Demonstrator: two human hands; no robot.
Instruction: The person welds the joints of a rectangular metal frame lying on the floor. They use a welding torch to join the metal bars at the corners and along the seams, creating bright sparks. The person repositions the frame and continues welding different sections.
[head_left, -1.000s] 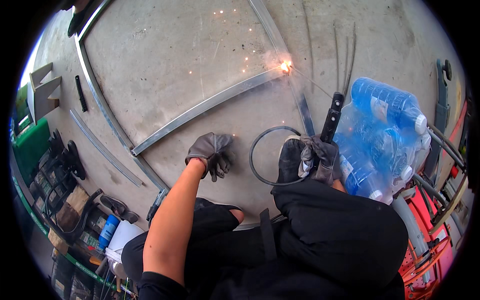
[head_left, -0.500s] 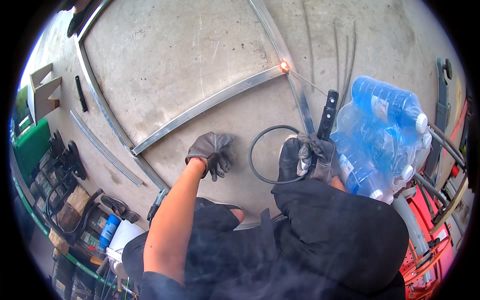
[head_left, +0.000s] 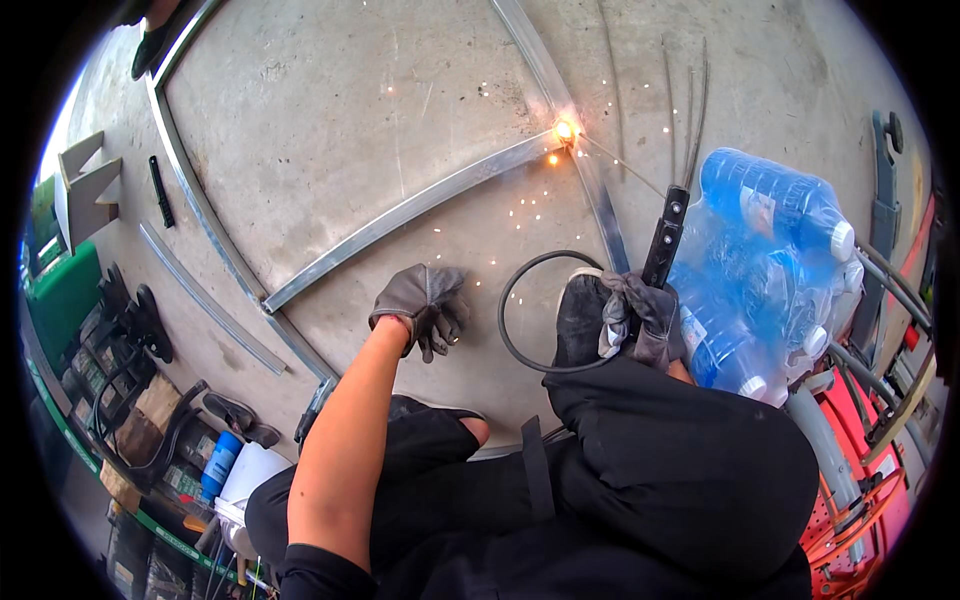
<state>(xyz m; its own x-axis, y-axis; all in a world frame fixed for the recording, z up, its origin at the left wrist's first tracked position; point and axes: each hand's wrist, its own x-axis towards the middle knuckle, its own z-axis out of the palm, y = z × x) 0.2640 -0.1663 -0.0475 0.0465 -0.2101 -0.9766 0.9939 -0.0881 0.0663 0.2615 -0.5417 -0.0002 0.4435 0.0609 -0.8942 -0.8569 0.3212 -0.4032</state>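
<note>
My right hand (head_left: 645, 315), in a grey glove, grips the black electrode holder (head_left: 667, 237) beside my dark shoe (head_left: 580, 305); a thin rod (head_left: 628, 165) runs from it to a bright, sparking point (head_left: 564, 131) where two steel tubes of a frame (head_left: 420, 210) meet on the floor. A black cable (head_left: 507, 295) loops beside that hand. My left hand (head_left: 425, 310), also gloved, hangs above the floor between the frame and my knee, fingers loosely curled and apart, with no object clearly in it.
Shrink-wrapped blue bottles (head_left: 760, 250) lie close at my right, past them metal tubing and red items (head_left: 850, 425). Several thin rods (head_left: 690, 110) lie up front. At left are a loose strip (head_left: 210, 295), a bracket (head_left: 85, 185), sandals, a white bucket (head_left: 258, 465). Another person's foot (head_left: 150, 45) is at top left.
The glow at the joint has flared again, with fresh sparks scattered over the floor. The holder's top end has shifted slightly right. The haze over my legs has thinned. My left hand stays put.
</note>
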